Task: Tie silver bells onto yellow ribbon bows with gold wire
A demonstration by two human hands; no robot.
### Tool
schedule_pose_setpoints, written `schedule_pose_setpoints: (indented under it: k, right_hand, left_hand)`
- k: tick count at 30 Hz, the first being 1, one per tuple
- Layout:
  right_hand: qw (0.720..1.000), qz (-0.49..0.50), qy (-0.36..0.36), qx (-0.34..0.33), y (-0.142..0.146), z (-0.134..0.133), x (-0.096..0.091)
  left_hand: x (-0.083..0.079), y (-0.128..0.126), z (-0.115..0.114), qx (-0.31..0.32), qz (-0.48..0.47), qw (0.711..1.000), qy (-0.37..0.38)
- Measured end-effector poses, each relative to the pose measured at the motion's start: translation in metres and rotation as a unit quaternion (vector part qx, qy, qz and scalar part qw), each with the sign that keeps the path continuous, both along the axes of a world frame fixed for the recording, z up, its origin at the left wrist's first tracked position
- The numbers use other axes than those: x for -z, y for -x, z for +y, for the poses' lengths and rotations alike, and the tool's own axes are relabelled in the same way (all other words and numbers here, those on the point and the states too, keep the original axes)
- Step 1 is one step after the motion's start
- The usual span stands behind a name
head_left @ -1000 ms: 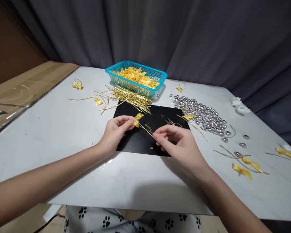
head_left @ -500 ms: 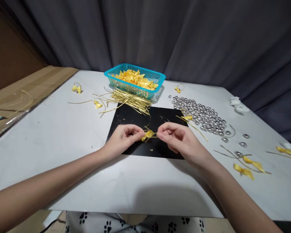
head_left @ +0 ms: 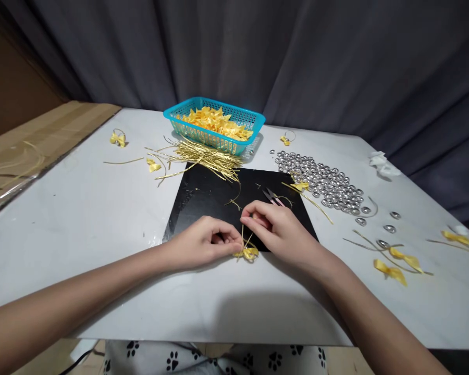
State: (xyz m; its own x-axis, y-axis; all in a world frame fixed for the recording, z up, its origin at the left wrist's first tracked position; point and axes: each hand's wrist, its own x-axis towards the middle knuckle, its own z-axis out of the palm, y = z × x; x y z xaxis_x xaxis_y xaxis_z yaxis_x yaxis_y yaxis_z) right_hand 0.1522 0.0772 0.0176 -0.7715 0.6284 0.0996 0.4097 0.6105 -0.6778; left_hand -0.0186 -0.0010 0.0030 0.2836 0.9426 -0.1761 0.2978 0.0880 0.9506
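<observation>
My left hand (head_left: 205,240) is closed in a pinch at the left side of a yellow ribbon bow (head_left: 251,253), at the near edge of a black mat (head_left: 203,200). Gold cord (head_left: 248,239) runs up from the bow to the fingertips of my right hand (head_left: 283,229), which are pinched on it. The cord forms a narrow V between the two hands. Just beyond my right hand lie small scissors (head_left: 272,196), blades pointing away to the left, handles partly hidden by the hand.
A blue basket (head_left: 214,136) of yellow bows stands at the back, with a bundle of gold cords (head_left: 209,158) before it. Silver teardrop-shaped beads (head_left: 320,179) are heaped at right. Loose bows (head_left: 391,272) and cords lie further right; a finished-looking bow ring (head_left: 118,138) sits at left.
Both hands have moved nearer to me, and the bow now hangs lower, at the mat's near edge. My right hand has raised the cord upward from the bow. The scissors have come into fuller view.
</observation>
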Motion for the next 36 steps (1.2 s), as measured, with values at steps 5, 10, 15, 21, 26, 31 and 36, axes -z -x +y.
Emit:
schedule_pose_setpoints:
  k: [5,10,15,21,26,31,36]
  right_hand:
    - [0.999,0.008,-0.016,0.037,-0.006,0.004,-0.006]
    - [0.999,0.017,-0.021,0.040,-0.009,0.000,-0.013]
    - [1.000,-0.004,-0.027,0.010,-0.010,-0.006,-0.016]
    - [0.989,0.058,-0.134,0.010,0.001,-0.022,0.000]
    - [0.971,0.127,-0.191,0.068,0.009,-0.031,0.017]
    - [0.957,0.143,-0.242,0.066,0.011,-0.035,0.026]
    - [0.948,0.090,-0.300,0.048,0.011,-0.034,0.030]
  left_hand:
    - [-0.002,0.002,0.004,-0.092,-0.064,0.993,0.030]
    - [-0.002,0.004,0.006,-0.121,-0.096,0.986,0.066]
    - [-0.002,0.005,0.008,-0.183,-0.166,0.965,0.083]
    - [0.000,0.004,0.007,-0.212,-0.263,0.937,0.090]
    - [-0.004,0.002,0.005,-0.214,-0.246,0.941,0.093]
    - [-0.004,0.001,0.003,-0.247,-0.201,0.945,0.076]
    - [-0.003,-0.001,0.003,-0.276,-0.216,0.931,0.097]
